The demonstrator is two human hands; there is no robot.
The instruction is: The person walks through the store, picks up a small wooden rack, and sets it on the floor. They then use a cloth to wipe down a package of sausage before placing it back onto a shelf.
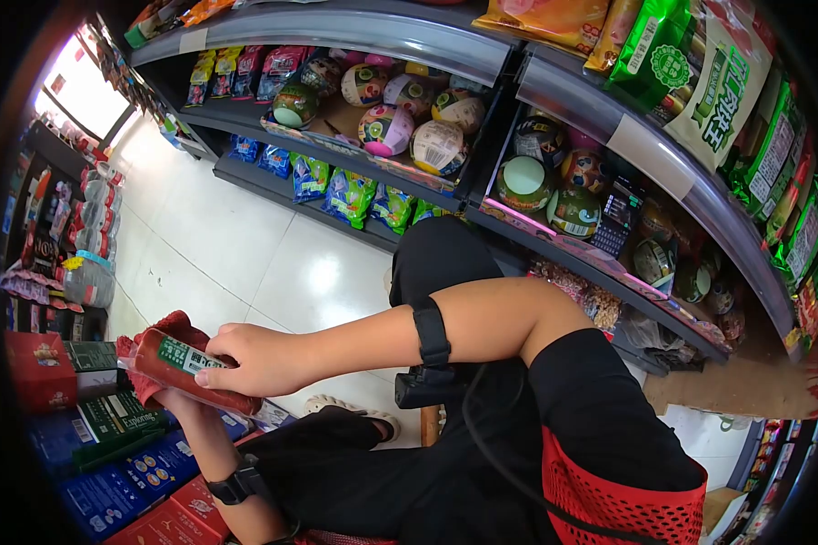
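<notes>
My right hand [245, 359] reaches across to the left and is closed round a red package [180, 356] with a green and white label and clear wrap. The wrist of my left hand [184, 402] comes up from below, close under the package; its fingers are hidden behind the package and a red textured item [174, 322]. I cannot make out whether that item is a glove or a bag. Black straps are round both forearms; a small black device hangs by the right one.
Shelves [364, 150] with round egg-shaped toys and snack bags stand at the top and right. Blue, green and red boxes [109, 427] are stacked at lower left. Bottled goods [91, 272] stand at left. A red perforated basket or chair [609, 495] is at lower right. White floor tiles [245, 236] lie between.
</notes>
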